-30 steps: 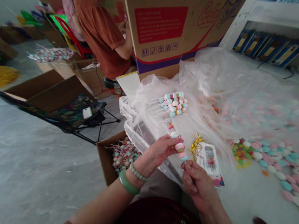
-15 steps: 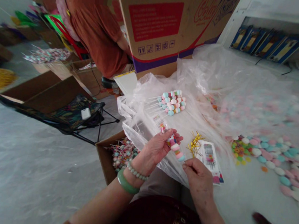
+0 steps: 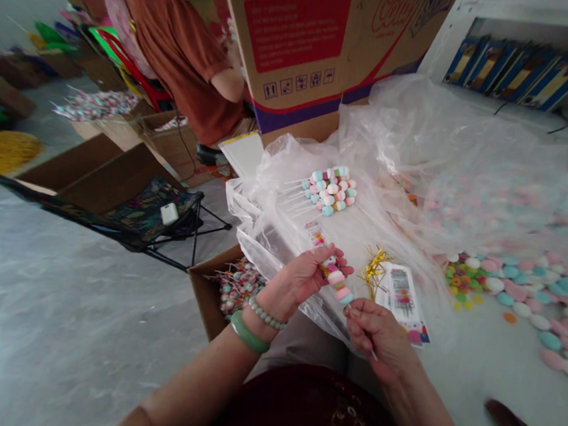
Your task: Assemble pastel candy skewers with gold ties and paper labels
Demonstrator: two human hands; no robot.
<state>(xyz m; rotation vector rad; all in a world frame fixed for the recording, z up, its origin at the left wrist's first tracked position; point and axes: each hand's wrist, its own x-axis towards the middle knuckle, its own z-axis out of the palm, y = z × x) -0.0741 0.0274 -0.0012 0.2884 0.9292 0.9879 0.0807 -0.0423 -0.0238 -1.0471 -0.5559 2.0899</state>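
- A skewer of pastel pink, white and blue puffy candies on a thin white stick [image 3: 339,289] slants between two hands above the near edge of a pale table [image 3: 469,378], its candy end aimed at 11 o'clock, its bare stick at 5.
- The left hand [image 3: 300,278], nearly closed, curls its fingers around the upper candies, where a printed clear wrapper [image 3: 330,264] shows, partly hidden.
- The right hand [image 3: 376,330], closed in a pinch, grips the stick just below the lowest blue candy.
- At 12 o'clock from the skewer lies a bunch of similar candy skewers [image 3: 331,191]; gold metallic ties [image 3: 375,270] sit at 2, white printed packets [image 3: 403,299] at 3, and loose pastel candies [image 3: 522,289] well beyond.
- At 9 o'clock, an open brown cardboard box [image 3: 206,299] holds more skewers; a person in a rust-coloured shirt [image 3: 182,62] sits toward 11.
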